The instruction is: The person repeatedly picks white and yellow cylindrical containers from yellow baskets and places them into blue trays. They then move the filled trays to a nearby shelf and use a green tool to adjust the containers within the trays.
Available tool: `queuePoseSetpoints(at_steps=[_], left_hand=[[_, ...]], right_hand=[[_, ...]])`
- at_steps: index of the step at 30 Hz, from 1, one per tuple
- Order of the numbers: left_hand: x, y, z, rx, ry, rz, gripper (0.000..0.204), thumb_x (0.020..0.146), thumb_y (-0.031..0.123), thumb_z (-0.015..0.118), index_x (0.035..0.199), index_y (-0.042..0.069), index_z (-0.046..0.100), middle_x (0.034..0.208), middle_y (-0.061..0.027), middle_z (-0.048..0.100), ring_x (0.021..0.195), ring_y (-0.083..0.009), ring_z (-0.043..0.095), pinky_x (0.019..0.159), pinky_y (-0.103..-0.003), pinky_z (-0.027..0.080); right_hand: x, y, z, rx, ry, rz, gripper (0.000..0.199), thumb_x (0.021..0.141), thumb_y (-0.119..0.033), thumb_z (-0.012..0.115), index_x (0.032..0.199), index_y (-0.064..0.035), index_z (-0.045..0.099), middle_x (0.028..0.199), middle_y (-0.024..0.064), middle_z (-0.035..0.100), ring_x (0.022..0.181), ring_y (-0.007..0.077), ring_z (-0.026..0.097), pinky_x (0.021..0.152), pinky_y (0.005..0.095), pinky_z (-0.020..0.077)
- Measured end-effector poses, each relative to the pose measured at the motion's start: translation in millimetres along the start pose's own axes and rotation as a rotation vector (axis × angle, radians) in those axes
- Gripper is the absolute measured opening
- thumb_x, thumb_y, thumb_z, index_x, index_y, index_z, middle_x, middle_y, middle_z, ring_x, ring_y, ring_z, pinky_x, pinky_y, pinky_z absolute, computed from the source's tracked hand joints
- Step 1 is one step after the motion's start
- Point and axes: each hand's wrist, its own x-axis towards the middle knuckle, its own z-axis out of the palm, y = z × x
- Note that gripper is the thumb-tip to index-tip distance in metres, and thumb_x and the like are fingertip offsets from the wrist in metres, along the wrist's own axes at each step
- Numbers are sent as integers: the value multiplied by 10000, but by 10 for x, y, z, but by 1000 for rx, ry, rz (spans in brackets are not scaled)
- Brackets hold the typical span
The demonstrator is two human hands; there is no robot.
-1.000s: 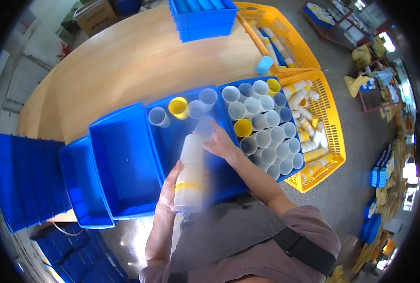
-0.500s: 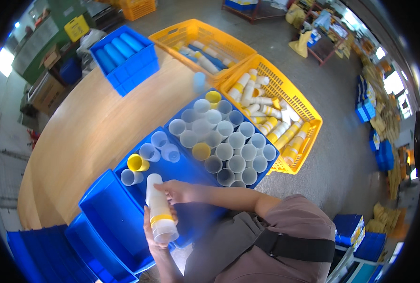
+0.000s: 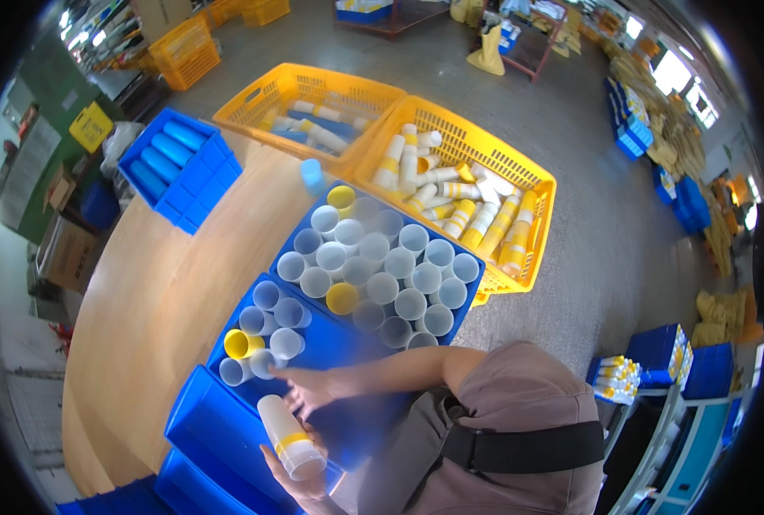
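Observation:
My left hand (image 3: 281, 470) is wrapped round the lower part of a tilted stack of white plastic cups (image 3: 281, 421) with a yellow band, its open rim facing me. Just above the stack, my right hand (image 3: 311, 390) has its fingers apart and nothing visible in them. Its fingertips are near a translucent cup (image 3: 264, 364) standing in the near blue bin (image 3: 339, 343). Several more clear cups and one yellow cup (image 3: 238, 344) stand along that bin's left side. My right forearm hides part of the bin.
A second blue bin (image 3: 475, 296) adjoins it, packed with upright cups. Beyond are yellow crates (image 3: 541, 257) of stacked cups. On the wooden table (image 3: 154, 318) stand a blue box (image 3: 197, 202) of blue rolls and a light blue cup (image 3: 312, 176). A blue tray (image 3: 202, 429) lies at left.
My right hand has let go of the stack's upper end and moved toward the near bin. Additional clear cups now stand there, and the stack looks shorter. The whole view has shifted.

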Motion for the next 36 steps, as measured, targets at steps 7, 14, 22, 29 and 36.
queuePoseSetpoints(at_steps=[7, 14, 22, 29, 36], left_hand=[[-282, -68, 47, 381, 114, 65, 595, 938, 426, 629, 1365, 29, 509, 1168, -163, 646, 996, -297, 635, 766, -416, 548], [-163, -55, -21, 361, 133, -36, 681, 925, 532, 596, 1389, 48, 475, 1247, -149, 604, 1032, -268, 626, 758, -404, 543], [90, -275, 42, 182, 157, -69, 611, 958, 502, 571, 1324, 18, 504, 1188, -174, 618, 1046, -299, 607, 872, -392, 526], [-18, -333, 82, 208, 179, -123, 721, 903, 494, 669, 1270, -95, 475, 1064, -192, 587, 935, -255, 591, 848, -358, 523], [333, -162, -151, 65, 165, -6, 719, 970, 565, 518, 1296, -71, 449, 1082, -192, 581, 948, -245, 587, 847, -356, 521]], right_hand=[[-114, 102, 73, -264, -238, -104, 573, 964, -496, 546, 1298, -31, 517, 1222, 153, 593, 1125, 288, 564, 908, 463, 459], [-19, 161, -193, -397, -276, -72, 619, 944, -523, 569, 1322, -38, 495, 1383, 182, 500, 1273, 317, 502, 996, 491, 456], [-353, 84, -610, 126, 60, -144, 736, 932, -598, 558, 1376, -29, 414, 1337, 175, 524, 1222, 242, 540, 981, 522, 455], [10, 89, -651, -82, -47, -151, 645, 930, -509, 624, 1321, -22, 465, 1244, 158, 575, 1106, 253, 587, 936, 439, 485], [-328, -30, -851, -113, 14, -249, 661, 966, -485, 588, 1406, -36, 382, 1427, 191, 450, 1286, 294, 514, 1020, 445, 449]])
